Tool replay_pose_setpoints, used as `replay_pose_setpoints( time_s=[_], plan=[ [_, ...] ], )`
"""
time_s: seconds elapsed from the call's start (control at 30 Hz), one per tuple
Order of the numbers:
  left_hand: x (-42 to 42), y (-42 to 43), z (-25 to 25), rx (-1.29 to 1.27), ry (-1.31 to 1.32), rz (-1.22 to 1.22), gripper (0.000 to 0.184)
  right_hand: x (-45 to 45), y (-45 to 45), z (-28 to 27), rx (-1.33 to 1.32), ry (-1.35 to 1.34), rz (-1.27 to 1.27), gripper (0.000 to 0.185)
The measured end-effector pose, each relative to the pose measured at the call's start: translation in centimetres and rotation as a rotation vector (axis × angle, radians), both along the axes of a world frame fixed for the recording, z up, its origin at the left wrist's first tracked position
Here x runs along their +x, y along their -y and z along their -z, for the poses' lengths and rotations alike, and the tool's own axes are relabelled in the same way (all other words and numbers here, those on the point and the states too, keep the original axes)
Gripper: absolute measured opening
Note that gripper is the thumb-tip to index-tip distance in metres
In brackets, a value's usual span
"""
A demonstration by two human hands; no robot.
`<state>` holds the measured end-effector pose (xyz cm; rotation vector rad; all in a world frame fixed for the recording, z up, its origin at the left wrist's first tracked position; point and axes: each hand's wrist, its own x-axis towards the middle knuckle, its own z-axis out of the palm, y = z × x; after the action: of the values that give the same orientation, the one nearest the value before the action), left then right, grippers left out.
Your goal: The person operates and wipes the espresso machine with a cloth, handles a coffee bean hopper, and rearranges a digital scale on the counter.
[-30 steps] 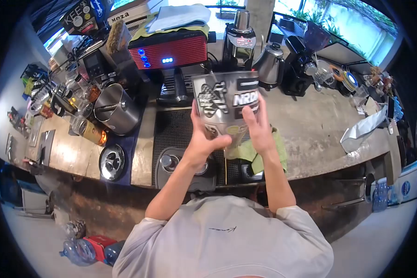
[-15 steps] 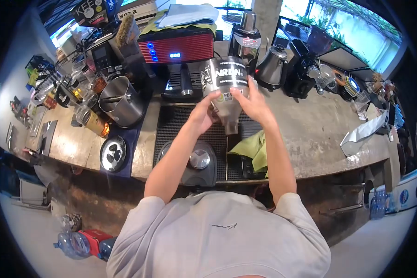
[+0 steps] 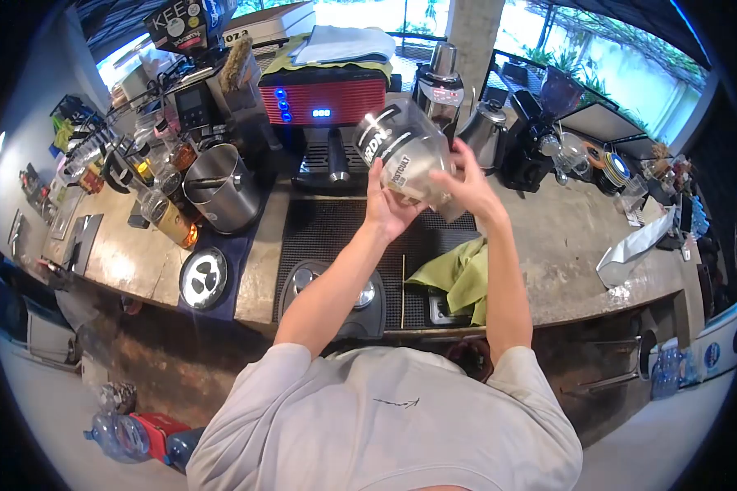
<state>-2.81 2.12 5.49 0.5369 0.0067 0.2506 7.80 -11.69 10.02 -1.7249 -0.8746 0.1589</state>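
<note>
Both of my hands hold a clear, tapering container [image 3: 401, 147] with black-and-white stickers, tilted above the black bar mat [image 3: 327, 225]. My left hand [image 3: 391, 209] supports it from below at its left side. At its narrow lower right part, my right hand [image 3: 471, 186] has its fingers wrapped round it. Under my right forearm lies a green cloth [image 3: 454, 277] on the mat. A dark tamping station [image 3: 373, 315] with round metal tools sits at the mat's front edge, partly behind my left forearm.
Behind stands a red espresso machine [image 3: 336, 102] with folded cloths on top. A metal bucket [image 3: 221, 188], bottles and a round black-and-white lid [image 3: 203, 278] are at the left. A kettle [image 3: 485, 135], a grinder [image 3: 526, 147] and a silvery bag [image 3: 635, 250] are at the right.
The container has turned and tilted, its narrow end swinging from pointing down toward the lower right. Both hands have shifted right with it, and its stickers face another way.
</note>
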Motion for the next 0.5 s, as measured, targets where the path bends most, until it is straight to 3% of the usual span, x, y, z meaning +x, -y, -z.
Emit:
replay_pose_setpoints(
  time_s=[0.07, 0.13, 0.2, 0.33, 0.5],
  plan=[
    [0.8, -0.5, 1.5, -0.121, 0.004, 0.041, 0.085, -1.5, 1.6, -0.5, -0.299, -0.284, -0.110, 0.082],
    [1.4, -0.7, 2.1, -0.183, 0.018, 0.060, 0.087, -1.5, 1.9, 0.1, -0.325, -0.296, -0.155, 0.084],
    [1.4, -0.7, 2.5, -0.079, 0.062, 0.054, 0.085, -1.1, 1.9, 1.2, -0.374, -0.342, -0.247, 0.086],
    [1.2, -1.0, 2.3, -0.082, 0.094, 0.016, 0.082, -0.6, 1.9, 3.3, -0.172, -0.281, -0.270, 0.085],
    [0.9, -1.5, 0.7, -0.185, 0.030, -0.131, 0.076, 0.3, 2.1, 4.7, -0.216, -0.278, -0.332, 0.083]
  ],
)
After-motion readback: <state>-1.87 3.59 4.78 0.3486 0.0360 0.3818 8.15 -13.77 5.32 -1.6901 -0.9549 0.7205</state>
